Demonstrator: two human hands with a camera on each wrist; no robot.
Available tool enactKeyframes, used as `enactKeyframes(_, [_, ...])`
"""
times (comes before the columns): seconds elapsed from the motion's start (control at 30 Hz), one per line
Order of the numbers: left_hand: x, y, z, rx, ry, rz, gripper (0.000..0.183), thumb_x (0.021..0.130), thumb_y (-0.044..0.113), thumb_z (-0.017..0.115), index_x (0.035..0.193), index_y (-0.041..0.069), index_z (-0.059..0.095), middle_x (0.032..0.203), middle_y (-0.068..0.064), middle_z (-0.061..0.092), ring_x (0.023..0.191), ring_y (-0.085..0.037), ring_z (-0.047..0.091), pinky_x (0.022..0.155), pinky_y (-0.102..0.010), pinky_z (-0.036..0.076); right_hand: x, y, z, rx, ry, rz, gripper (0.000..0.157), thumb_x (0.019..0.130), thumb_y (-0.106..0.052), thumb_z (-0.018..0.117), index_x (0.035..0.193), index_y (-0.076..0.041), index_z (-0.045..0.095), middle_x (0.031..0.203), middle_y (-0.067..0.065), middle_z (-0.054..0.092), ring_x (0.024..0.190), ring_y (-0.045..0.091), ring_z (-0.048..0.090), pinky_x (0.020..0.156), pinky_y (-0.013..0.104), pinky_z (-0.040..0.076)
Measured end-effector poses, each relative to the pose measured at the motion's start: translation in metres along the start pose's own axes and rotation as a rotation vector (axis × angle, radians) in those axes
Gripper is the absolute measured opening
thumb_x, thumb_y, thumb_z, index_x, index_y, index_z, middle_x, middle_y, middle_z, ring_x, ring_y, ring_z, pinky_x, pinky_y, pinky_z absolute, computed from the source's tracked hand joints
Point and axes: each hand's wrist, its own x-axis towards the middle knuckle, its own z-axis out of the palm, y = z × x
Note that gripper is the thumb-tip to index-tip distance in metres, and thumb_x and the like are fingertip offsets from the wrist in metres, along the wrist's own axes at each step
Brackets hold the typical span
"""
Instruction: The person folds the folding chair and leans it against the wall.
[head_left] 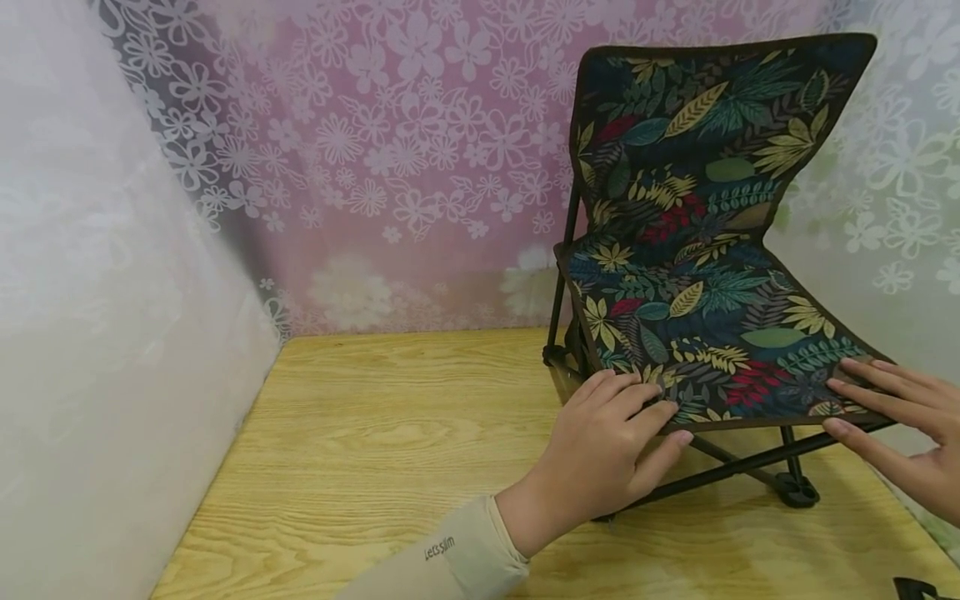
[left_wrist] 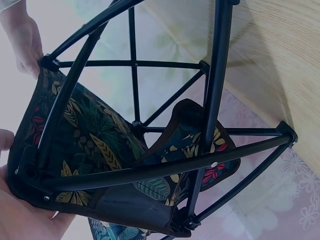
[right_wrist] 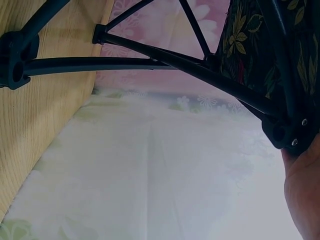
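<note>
A folding chair (head_left: 697, 312) with dark, leaf-patterned fabric stands unfolded on the table toward the right, backrest at the far side. My left hand (head_left: 606, 433) rests on the seat's front left corner, fingers lying over the fabric and thumb along the front edge. On the front right corner lies my right hand (head_left: 911, 412), fingers extended across the seat. From below, the left wrist view shows the black crossed tubes (left_wrist: 145, 170) and the seat's underside. A black corner joint (right_wrist: 290, 135) sits right by my right hand (right_wrist: 306, 192) in the right wrist view.
The wood-grain table (head_left: 360, 450) extends to the left of the chair. Behind it hangs a pink floral curtain (head_left: 405, 167), with a pale sheet (head_left: 112, 275) at the left side. A black piece (head_left: 911, 588) shows partly at the lower right edge.
</note>
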Motion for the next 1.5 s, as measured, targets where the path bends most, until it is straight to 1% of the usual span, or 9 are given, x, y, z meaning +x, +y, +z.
enactKeyframes(0.2, [0.0,0.002,0.001,0.007,0.013,-0.005,0.036,0.109,0.045,0.058,0.124,0.022,0.081,0.129,0.002,0.076,0.129,-0.018,0.067,0.122,-0.035,0.044,0.0,0.0,0.0,0.005,-0.005,-0.018,0.05,0.094,-0.02,0.081,0.138,0.001,0.069,0.156,0.027,0.053,0.163,0.032,0.029,0.135,0.052,0.014])
enactKeyframes(0.3, [-0.001,0.003,0.001,0.006,0.018,-0.011,0.035,0.109,0.045,0.057,0.123,0.023,0.081,0.129,0.002,0.076,0.129,-0.018,0.067,0.122,-0.035,0.044,0.0,0.001,0.001,0.014,0.007,-0.037,0.049,0.093,-0.017,0.081,0.137,0.001,0.07,0.154,0.028,0.055,0.162,0.028,0.03,0.135,0.05,0.015])
enactKeyframes(0.47, [0.0,0.002,0.002,0.003,0.026,-0.014,0.035,0.109,0.045,0.057,0.121,0.023,0.081,0.128,0.003,0.076,0.129,-0.017,0.067,0.122,-0.034,0.044,0.002,0.003,0.002,0.035,0.035,-0.054,0.049,0.089,-0.013,0.084,0.135,0.0,0.072,0.154,0.023,0.058,0.162,0.022,0.032,0.135,0.047,0.018])
enactKeyframes(0.5, [0.0,0.002,0.002,0.004,0.028,-0.014,0.035,0.109,0.045,0.057,0.121,0.023,0.081,0.128,0.003,0.076,0.129,-0.017,0.067,0.121,-0.034,0.044,0.002,0.004,0.002,0.035,0.038,-0.052,0.05,0.088,-0.013,0.084,0.135,-0.001,0.072,0.155,0.019,0.058,0.162,0.02,0.032,0.135,0.046,0.019])
enactKeyframes(0.57, [0.0,0.002,0.002,0.006,0.032,-0.017,0.035,0.109,0.045,0.057,0.12,0.023,0.081,0.128,0.003,0.076,0.128,-0.017,0.067,0.121,-0.034,0.045,0.003,0.005,0.002,0.037,0.039,-0.056,0.05,0.087,-0.013,0.085,0.134,-0.002,0.073,0.154,0.02,0.059,0.161,0.02,0.033,0.135,0.045,0.019])
enactKeyframes(0.8, [0.0,0.004,0.002,0.032,0.049,-0.01,0.034,0.109,0.045,0.057,0.118,0.024,0.082,0.124,0.005,0.076,0.125,-0.014,0.067,0.12,-0.031,0.045,0.003,0.006,0.002,0.042,0.041,-0.072,0.048,0.088,-0.014,0.084,0.133,-0.001,0.073,0.144,0.031,0.062,0.16,0.025,0.035,0.135,0.046,0.02])
enactKeyframes(1.0, [0.001,0.006,0.004,0.07,0.068,0.005,0.034,0.109,0.046,0.057,0.116,0.024,0.082,0.122,0.006,0.076,0.123,-0.013,0.067,0.119,-0.029,0.045,0.003,0.005,0.001,0.039,0.034,-0.068,0.048,0.09,-0.014,0.083,0.135,-0.001,0.072,0.143,0.032,0.062,0.159,0.03,0.036,0.134,0.051,0.02])
enactKeyframes(1.3, [0.0,0.007,0.005,0.103,0.102,0.03,0.032,0.108,0.044,0.058,0.114,0.023,0.082,0.119,0.005,0.077,0.118,-0.013,0.068,0.116,-0.029,0.047,0.003,0.009,0.004,0.065,0.056,-0.094,0.047,0.089,-0.015,0.083,0.134,-0.004,0.073,0.141,0.031,0.064,0.158,0.026,0.039,0.134,0.045,0.022])
enactKeyframes(1.5, [0.0,0.008,0.007,0.093,0.115,0.024,0.032,0.108,0.043,0.059,0.114,0.022,0.082,0.119,0.004,0.077,0.118,-0.013,0.068,0.116,-0.028,0.047,0.002,0.011,0.005,0.06,0.055,-0.097,0.048,0.089,-0.018,0.084,0.134,-0.004,0.074,0.137,0.032,0.065,0.153,0.037,0.043,0.134,0.046,0.022])
